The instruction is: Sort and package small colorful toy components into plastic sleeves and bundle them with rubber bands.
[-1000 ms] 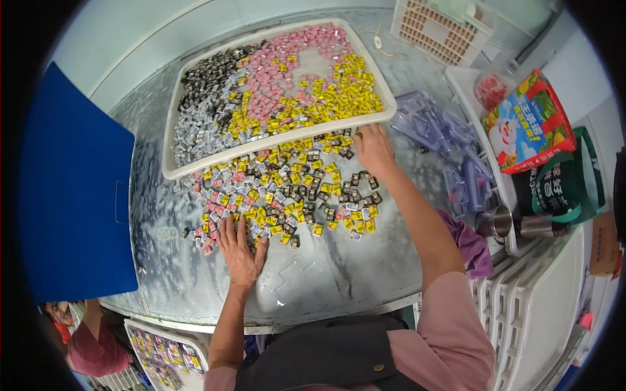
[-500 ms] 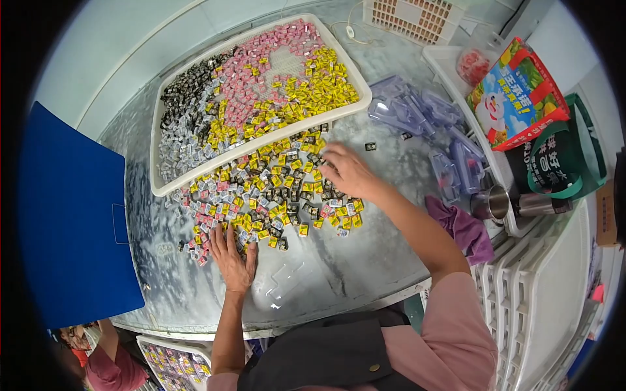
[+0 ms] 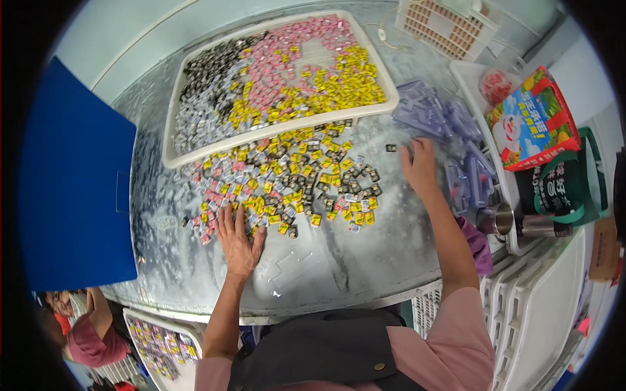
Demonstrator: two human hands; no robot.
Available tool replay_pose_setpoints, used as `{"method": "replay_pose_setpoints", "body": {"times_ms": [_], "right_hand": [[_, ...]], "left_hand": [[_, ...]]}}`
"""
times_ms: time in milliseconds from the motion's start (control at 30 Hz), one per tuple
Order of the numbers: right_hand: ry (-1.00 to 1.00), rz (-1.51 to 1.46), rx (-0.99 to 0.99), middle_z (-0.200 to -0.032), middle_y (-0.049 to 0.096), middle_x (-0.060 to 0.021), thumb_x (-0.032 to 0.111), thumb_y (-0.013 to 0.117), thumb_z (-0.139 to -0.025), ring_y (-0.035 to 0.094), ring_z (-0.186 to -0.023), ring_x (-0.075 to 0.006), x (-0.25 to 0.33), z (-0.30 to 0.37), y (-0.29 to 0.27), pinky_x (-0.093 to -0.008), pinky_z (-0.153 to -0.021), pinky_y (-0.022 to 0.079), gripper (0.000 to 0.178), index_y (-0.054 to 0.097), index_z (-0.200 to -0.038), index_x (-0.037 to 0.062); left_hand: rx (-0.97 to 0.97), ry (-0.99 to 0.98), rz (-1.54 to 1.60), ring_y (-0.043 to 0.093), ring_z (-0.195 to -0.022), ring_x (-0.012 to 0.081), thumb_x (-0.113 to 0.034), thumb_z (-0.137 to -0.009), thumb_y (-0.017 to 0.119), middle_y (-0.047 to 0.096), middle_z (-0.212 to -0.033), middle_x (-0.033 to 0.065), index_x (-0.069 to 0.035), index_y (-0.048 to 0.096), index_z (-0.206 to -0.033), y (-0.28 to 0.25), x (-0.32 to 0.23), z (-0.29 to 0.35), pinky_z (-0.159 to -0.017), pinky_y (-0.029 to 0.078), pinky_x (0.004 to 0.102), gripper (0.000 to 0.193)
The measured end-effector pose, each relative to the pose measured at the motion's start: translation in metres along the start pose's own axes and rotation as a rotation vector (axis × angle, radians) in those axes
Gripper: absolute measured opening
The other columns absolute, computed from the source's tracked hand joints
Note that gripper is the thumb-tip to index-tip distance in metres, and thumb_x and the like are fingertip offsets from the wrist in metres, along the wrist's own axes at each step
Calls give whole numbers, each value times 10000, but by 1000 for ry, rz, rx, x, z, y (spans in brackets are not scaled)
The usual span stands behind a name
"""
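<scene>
Toward the far edge of the bench (image 3: 365, 267), the white tray (image 3: 392, 99) holds a great many small rectangular pieces, lying mostly in colour patches: black pieces (image 3: 215, 72) by its far left corner, silvery pieces (image 3: 199, 127) below them at the near left corner, pink pieces (image 3: 274, 78) across the middle and far right, yellow pieces (image 3: 355, 81) along the right and near sides. The patches blur where they meet, and some tray floor shows bare among the pink. I'd call that portion largely grouped. Against the tray's near side, a loose heap (image 3: 280, 173) spreads over the bench, all colours jumbled, so a good share looks unsorted.

The left hand (image 3: 238, 244) rests splayed at the heap's near left edge, clasping nothing I can see. The right hand (image 3: 420, 163) is out toward the bench's right edge, just beside one stray black piece (image 3: 390, 148); whether its fingers pinch anything, I can't tell.
</scene>
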State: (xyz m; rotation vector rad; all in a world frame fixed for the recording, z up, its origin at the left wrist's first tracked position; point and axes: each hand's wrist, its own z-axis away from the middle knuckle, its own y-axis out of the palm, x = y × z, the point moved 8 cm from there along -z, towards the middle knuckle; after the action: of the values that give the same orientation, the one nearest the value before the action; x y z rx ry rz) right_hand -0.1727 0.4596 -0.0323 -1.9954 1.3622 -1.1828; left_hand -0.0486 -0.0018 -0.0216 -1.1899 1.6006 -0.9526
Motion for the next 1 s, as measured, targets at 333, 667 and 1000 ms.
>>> {"method": "replay_pose_setpoints", "body": {"times_ms": [333,667,1000], "right_hand": [[-245,-206,341,-1517,380,-276,368,690,-921,331,-1410,-456,141,24,67,-503,-1164,296,636,506,-1389,-20],[-181,-512,564,-1580,278,-271,337,769,-852,324,-1446,-414,224,38,61,-450,-1172,315,805,400,-1471,-23],[-345,-108,697,-1583,262,-289,527,716,-844,189,-1495,-441,204,98,20,-555,-1212,127,966,315,-1500,-57]], "left_hand": [[25,-23,20,258,-1458,434,-548,-872,681,352,-1540,226,-17,475,-1432,-6,4,0,-1202,156,576,799],[-17,-34,23,260,-1455,444,-573,-901,624,354,-1541,233,-9,461,-1437,-1,12,6,-1174,180,613,795],[-302,-452,-31,326,-1382,494,-458,-939,612,426,-1440,271,-15,497,-1388,-17,89,-1,-1149,199,634,642]]}}
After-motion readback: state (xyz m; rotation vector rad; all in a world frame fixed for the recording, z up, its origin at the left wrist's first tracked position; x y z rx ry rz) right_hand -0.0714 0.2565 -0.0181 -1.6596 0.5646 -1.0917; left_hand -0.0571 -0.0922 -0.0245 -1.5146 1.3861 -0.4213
